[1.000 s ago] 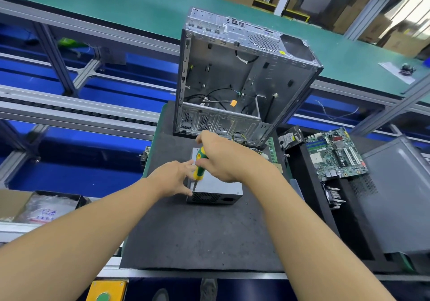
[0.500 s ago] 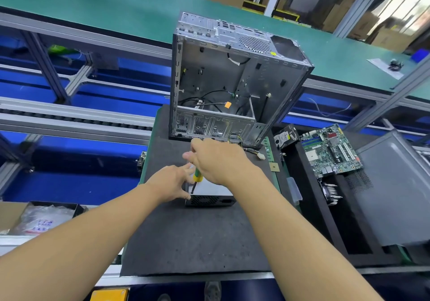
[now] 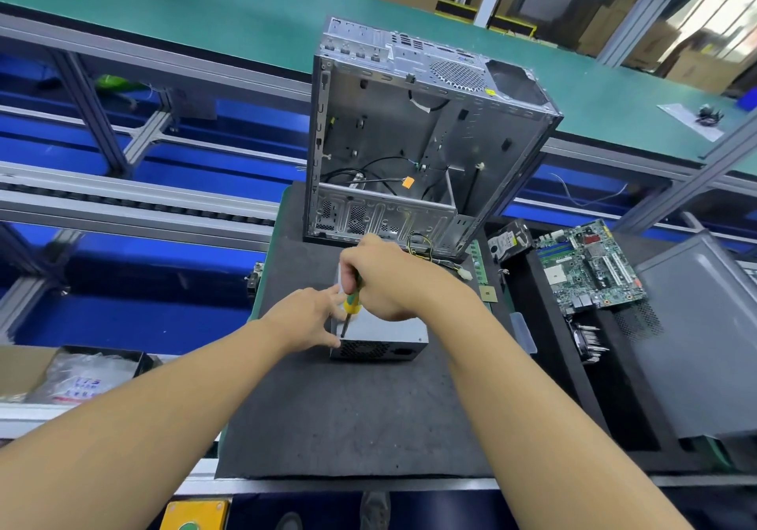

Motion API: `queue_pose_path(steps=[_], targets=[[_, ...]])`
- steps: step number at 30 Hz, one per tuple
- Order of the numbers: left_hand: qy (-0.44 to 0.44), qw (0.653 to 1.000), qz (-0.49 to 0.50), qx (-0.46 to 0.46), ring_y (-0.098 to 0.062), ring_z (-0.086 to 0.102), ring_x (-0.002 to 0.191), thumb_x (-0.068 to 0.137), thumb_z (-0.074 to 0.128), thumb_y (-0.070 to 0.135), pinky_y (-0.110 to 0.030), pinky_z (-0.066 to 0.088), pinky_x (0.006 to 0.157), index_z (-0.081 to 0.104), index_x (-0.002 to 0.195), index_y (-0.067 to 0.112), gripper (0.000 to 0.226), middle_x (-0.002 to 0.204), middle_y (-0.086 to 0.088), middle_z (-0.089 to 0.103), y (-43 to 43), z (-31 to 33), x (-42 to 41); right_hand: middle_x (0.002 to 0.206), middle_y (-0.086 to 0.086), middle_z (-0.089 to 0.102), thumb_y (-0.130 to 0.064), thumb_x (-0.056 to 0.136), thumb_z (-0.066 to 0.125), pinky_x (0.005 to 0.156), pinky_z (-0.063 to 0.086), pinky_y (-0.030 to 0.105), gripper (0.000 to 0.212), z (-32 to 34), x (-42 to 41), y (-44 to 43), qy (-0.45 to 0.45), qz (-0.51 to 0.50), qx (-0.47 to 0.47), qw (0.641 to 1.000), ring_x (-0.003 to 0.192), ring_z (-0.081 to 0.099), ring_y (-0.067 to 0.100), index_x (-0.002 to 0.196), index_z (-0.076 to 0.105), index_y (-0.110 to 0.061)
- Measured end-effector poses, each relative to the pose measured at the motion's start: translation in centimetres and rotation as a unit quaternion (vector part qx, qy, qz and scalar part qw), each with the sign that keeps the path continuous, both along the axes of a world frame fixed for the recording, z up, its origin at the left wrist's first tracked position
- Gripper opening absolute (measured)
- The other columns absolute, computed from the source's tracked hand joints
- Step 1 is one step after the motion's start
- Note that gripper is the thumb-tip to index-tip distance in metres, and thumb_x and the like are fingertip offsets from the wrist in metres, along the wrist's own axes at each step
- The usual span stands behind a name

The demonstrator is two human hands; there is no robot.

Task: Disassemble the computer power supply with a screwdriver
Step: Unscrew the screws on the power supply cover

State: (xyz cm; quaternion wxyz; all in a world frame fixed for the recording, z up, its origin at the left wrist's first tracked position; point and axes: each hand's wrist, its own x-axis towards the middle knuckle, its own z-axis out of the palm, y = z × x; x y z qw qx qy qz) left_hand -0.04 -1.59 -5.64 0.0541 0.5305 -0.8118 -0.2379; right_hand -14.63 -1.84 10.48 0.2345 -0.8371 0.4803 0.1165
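A grey metal power supply (image 3: 385, 335) lies flat on the dark foam mat (image 3: 348, 410), its grille side facing me. My right hand (image 3: 385, 279) is closed around a screwdriver (image 3: 351, 304) with a yellow and green handle, held almost upright, tip down at the unit's near left top corner. My left hand (image 3: 311, 316) presses against the power supply's left side, fingers spread beside the screwdriver shaft. The screw under the tip is too small to make out.
An empty open computer case (image 3: 418, 140) stands upright right behind the power supply, loose cables (image 3: 426, 249) at its foot. A motherboard (image 3: 590, 267), a hard drive (image 3: 510, 238) and a grey side panel (image 3: 704, 337) lie to the right. A box of bagged parts (image 3: 82, 378) sits at the left.
My view has shifted slightly. Both hands stay on the power supply; the right hand has turned a little on the screwdriver handle, tip on the same corner.
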Motion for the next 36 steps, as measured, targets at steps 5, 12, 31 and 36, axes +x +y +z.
queue_pose_path(steps=[5, 12, 31, 36], targets=[[0.065, 0.998, 0.018, 0.015, -0.019, 0.061, 0.090, 0.078, 0.083, 0.032, -0.024, 0.036, 0.070, 0.073, 0.082, 0.026, 0.012, 0.084, 0.031, 0.052, 0.2, -0.1, 0.5, 0.119, -0.001, 0.044, -0.042, 0.101, 0.042, 0.080, 0.046, 0.042, 0.023, -0.7, 0.3, 0.0, 0.021, 0.018, -0.052, 0.998, 0.098, 0.053, 0.028, 0.122, 0.050, -0.035], [0.108, 0.993, 0.034, 0.044, 0.004, 0.055, 0.085, 0.081, 0.081, 0.025, -0.021, 0.043, 0.076, 0.063, 0.069, 0.033, 0.023, 0.097, 0.031, 0.056, 0.3, -0.1, 0.9, 0.114, 0.008, 0.046, -0.014, 0.100, 0.042, 0.064, 0.035, 0.037, 0.010, -1.4, 0.8, -0.1, -0.020, -0.021, -0.090, 0.996, 0.084, 0.048, 0.028, 0.109, 0.044, -0.012], [0.140, 0.987, 0.078, 0.027, -0.002, 0.057, 0.087, 0.075, 0.074, 0.020, -0.026, 0.048, 0.082, 0.066, 0.071, 0.028, 0.012, 0.097, 0.030, 0.052, 1.1, -1.6, 0.2, 0.121, 0.008, 0.047, -0.017, 0.099, 0.040, 0.077, 0.045, 0.041, 0.024, -1.5, 0.9, 0.1, 0.006, 0.004, -0.108, 0.994, 0.096, 0.055, 0.033, 0.120, 0.048, -0.011], [0.111, 0.992, 0.060, 0.017, -0.001, 0.052, 0.083, 0.075, 0.074, 0.022, -0.025, 0.046, 0.077, 0.064, 0.074, 0.031, 0.014, 0.095, 0.023, 0.052, 0.6, -1.6, 0.4, 0.125, 0.006, 0.043, -0.019, 0.092, 0.048, 0.080, 0.034, 0.036, 0.037, -1.5, 0.9, 0.1, -0.017, -0.010, -0.067, 0.998, 0.113, 0.042, 0.025, 0.128, 0.048, -0.015]])
